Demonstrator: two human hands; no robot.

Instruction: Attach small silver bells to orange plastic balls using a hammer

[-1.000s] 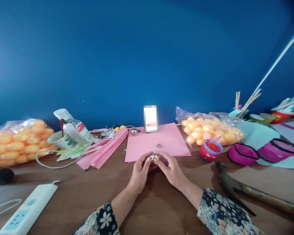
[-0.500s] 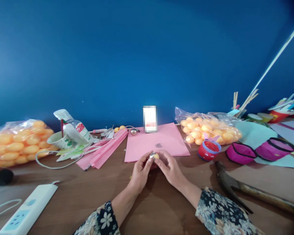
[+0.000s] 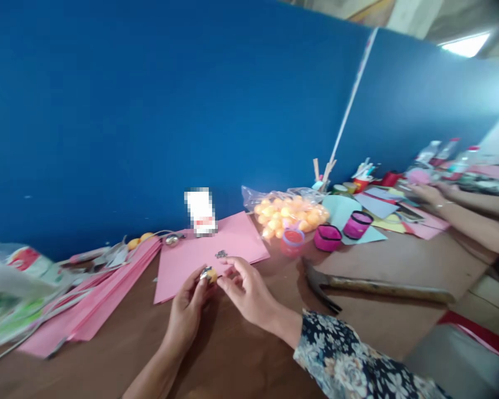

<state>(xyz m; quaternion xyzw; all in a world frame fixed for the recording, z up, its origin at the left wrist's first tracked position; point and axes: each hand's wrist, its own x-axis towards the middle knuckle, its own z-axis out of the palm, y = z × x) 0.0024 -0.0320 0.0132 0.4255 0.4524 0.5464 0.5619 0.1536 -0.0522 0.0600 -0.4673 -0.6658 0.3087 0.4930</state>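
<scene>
My left hand grips a small ball, partly shiny silver and partly yellow-orange, between thumb and fingers. Just right of the ball is my right hand, its thumb and fingers drawn together in a pinch; whatever may be between the fingertips is too small to make out. Both hands are above the near edge of a pink paper stack. A little heap of small dark metal bits lies on that paper, close beyond the right fingertips. At the stack's far left corner sits a shiny metal ball.
A claw hammer lies to the right. Beyond it stand magenta fabric rings, a red tub and a bag of orange balls. Pink strips and a cable lie left. A co-worker's arms reach in at far right.
My view has swung right, bringing the co-worker's arms into sight. My right hand has drawn slightly away from the ball, which stays in my left hand.
</scene>
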